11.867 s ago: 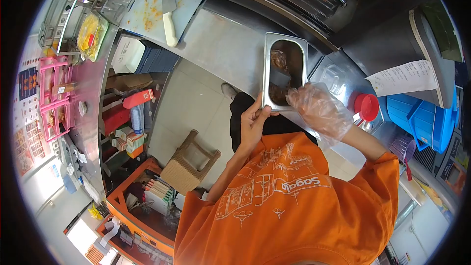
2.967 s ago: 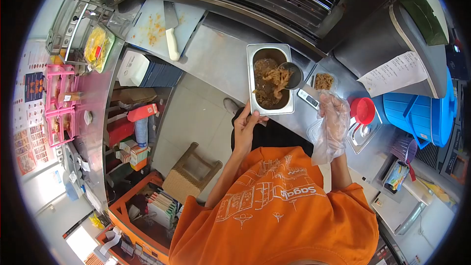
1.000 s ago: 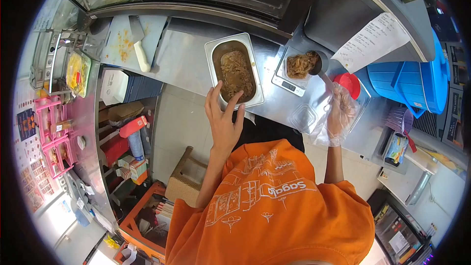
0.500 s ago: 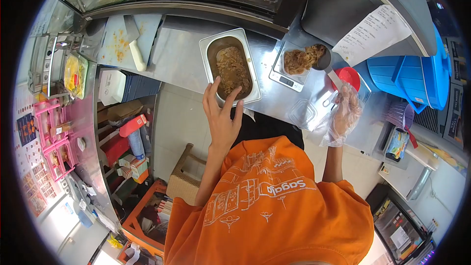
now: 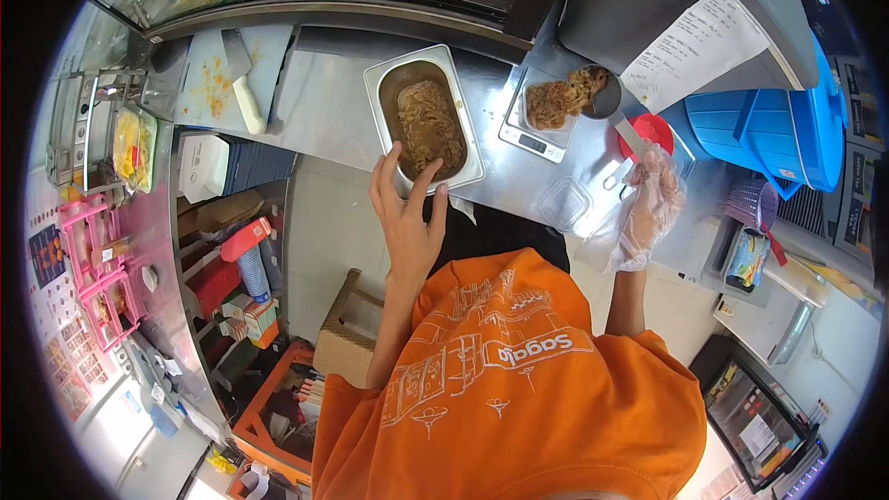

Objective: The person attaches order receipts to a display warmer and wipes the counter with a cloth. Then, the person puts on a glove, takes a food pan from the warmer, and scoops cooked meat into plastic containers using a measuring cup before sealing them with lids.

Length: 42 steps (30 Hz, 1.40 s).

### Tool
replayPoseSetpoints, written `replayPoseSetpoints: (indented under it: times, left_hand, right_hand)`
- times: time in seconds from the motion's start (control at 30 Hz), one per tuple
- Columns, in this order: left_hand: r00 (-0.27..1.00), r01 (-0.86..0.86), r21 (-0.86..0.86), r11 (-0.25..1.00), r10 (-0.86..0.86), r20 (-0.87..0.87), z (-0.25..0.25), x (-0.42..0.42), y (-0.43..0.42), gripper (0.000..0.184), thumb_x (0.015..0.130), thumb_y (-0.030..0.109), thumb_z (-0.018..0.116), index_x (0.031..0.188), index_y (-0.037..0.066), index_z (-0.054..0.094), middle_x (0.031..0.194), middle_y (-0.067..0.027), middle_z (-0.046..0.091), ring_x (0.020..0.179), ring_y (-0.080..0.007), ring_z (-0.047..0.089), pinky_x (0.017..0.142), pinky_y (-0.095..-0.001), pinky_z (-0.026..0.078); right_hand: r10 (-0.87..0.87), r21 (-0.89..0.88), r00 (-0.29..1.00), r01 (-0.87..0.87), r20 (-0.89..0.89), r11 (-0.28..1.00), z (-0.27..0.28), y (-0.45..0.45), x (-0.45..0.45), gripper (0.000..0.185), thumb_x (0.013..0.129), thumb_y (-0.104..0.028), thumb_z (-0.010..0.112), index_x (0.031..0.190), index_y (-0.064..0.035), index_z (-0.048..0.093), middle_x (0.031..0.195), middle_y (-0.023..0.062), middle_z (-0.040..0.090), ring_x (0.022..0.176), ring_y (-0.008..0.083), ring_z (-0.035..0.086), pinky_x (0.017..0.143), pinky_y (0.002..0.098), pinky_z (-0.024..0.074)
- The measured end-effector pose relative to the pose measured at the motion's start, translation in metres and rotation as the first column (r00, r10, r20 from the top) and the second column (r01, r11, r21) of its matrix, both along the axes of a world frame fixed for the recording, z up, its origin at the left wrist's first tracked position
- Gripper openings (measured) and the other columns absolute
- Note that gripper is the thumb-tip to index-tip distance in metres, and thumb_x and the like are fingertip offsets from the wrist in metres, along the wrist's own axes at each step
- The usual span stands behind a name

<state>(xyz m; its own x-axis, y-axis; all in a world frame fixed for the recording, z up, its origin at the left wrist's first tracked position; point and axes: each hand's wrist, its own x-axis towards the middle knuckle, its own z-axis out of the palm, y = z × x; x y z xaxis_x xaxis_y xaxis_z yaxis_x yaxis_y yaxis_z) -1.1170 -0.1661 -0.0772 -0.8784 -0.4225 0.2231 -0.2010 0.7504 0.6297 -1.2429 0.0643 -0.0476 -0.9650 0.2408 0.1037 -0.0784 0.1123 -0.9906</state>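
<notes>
My left hand (image 5: 406, 208), bare with fingers spread, rests at the near edge of a steel pan (image 5: 373, 97) of brown shredded food (image 5: 431, 125). My right hand (image 5: 651, 204), in a clear plastic glove, is closed on the handle of a ladle (image 5: 607, 97). The ladle's bowl is beside a small clear container (image 5: 550, 125) on a digital scale (image 5: 532, 143). Brown food fills the container and reaches over to the ladle's rim.
A clear lid (image 5: 565, 204) lies near the counter's front edge. A red container (image 5: 645, 137) stands behind my right hand. At the left, a knife (image 5: 245, 102) lies on a stained cutting board (image 5: 199, 83). A blue bin (image 5: 759, 139) is at the right.
Earlier the ladle was over the pan with food in it; now it is at the container on the scale. My left hand's fingers have opened from their hold on the pan's edge.
</notes>
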Motion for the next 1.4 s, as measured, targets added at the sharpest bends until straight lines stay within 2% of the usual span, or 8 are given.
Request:
replayPoseSetpoints:
  times: [0.1,0.2,0.4,0.8,1.1,1.2,1.3,1.4]
  left_hand:
    - [1.0,-0.008,0.002,1.0,0.008,-0.002,0.001,0.001,0.0,0.025,0.085,0.015,0.062,0.11,0.011,0.066,0.138,-0.0165,0.036,0.128,-0.0343,0.032,0.105,-0.0444,0.024]
    - [1.0,-0.012,-0.009,1.0,0.012,-0.006,-0.001,0.004,-0.001,0.025,0.085,0.015,0.062,0.11,0.01,0.066,0.138,-0.0168,0.036,0.128,-0.0343,0.032,0.105,-0.0442,0.025]
    - [1.0,-0.016,-0.016,1.0,0.016,-0.011,0.0,0.007,-0.002,0.026,0.085,0.014,0.062,0.111,0.01,0.065,0.139,-0.0168,0.036,0.128,-0.0343,0.032,0.105,-0.0441,0.024]
    - [0.999,-0.018,-0.009,1.0,0.017,-0.028,0.005,0.01,-0.004,0.027,0.085,0.013,0.062,0.112,0.01,0.065,0.139,-0.016,0.036,0.127,-0.0338,0.032,0.105,-0.0444,0.024]
    - [1.0,-0.008,-0.034,0.999,0.009,0.005,0.01,0.014,-0.004,0.026,0.085,0.014,0.062,0.111,0.009,0.065,0.138,-0.0163,0.036,0.127,-0.0345,0.032,0.105,-0.0447,0.024]
    - [1.0,0.002,-0.05,0.999,-0.001,0.008,0.01,0.015,-0.004,0.026,0.084,0.014,0.063,0.11,0.01,0.065,0.138,-0.0167,0.036,0.127,-0.0348,0.032,0.105,-0.0447,0.024]
    - [1.0,0.014,-0.055,0.998,-0.014,0.011,0.012,0.014,-0.003,0.027,0.084,0.013,0.063,0.11,0.01,0.065,0.138,-0.017,0.036,0.127,-0.0351,0.032,0.105,-0.0448,0.024]
    - [0.999,0.039,-0.051,0.998,-0.039,0.007,0.012,0.01,0.0,0.027,0.084,0.013,0.063,0.11,0.01,0.065,0.139,-0.0172,0.035,0.128,-0.0353,0.032,0.105,-0.0449,0.024]
  right_hand:
    - [0.008,0.041,1.0,-0.009,0.024,0.999,-0.003,0.004,0.004,0.018,0.09,-0.017,0.061,0.092,0.0002,0.066,0.064,0.0001,0.052,0.059,0.0067,0.044,0.055,0.0221,0.0338]
    - [0.021,0.088,1.0,-0.02,-0.006,0.996,-0.007,0.001,0.005,0.019,0.091,-0.018,0.059,0.093,0.0,0.066,0.065,-0.0008,0.051,0.06,0.0064,0.043,0.055,0.0215,0.0335]
    - [0.033,0.154,0.994,-0.048,0.1,0.987,-0.037,0.005,0.003,0.019,0.091,-0.019,0.059,0.09,-0.0013,0.065,0.064,-0.0017,0.051,0.059,0.0058,0.044,0.055,0.0213,0.0341]
    - [0.025,0.341,0.999,-0.015,-0.025,0.94,-0.04,0.001,0.015,0.015,0.093,-0.014,0.056,0.088,-0.0015,0.063,0.068,0.0011,0.054,0.061,0.0087,0.048,0.057,0.0236,0.0378]
    - [-0.017,0.453,0.995,0.061,-0.101,0.889,-0.041,-0.006,0.021,0.016,0.092,-0.012,0.055,0.097,0.0005,0.065,0.071,0.004,0.057,0.064,0.0107,0.051,0.059,0.0258,0.0401]
    - [-0.034,0.387,0.995,0.068,-0.093,0.92,-0.041,-0.008,0.023,0.016,0.092,-0.011,0.055,0.097,0.0011,0.065,0.072,0.0043,0.058,0.064,0.0111,0.052,0.06,0.026,0.0416]
    - [-0.007,0.362,0.973,0.092,-0.23,0.927,-0.055,-0.004,0.02,0.015,0.091,-0.01,0.056,0.097,0.0014,0.065,0.072,0.0049,0.059,0.064,0.0114,0.053,0.062,0.026,0.0431]
    - [-0.013,0.372,0.991,0.063,-0.135,0.926,-0.065,-0.004,0.016,0.014,0.09,-0.008,0.056,0.095,0.0014,0.065,0.075,0.0062,0.061,0.063,0.0118,0.054,0.062,0.0259,0.0443]
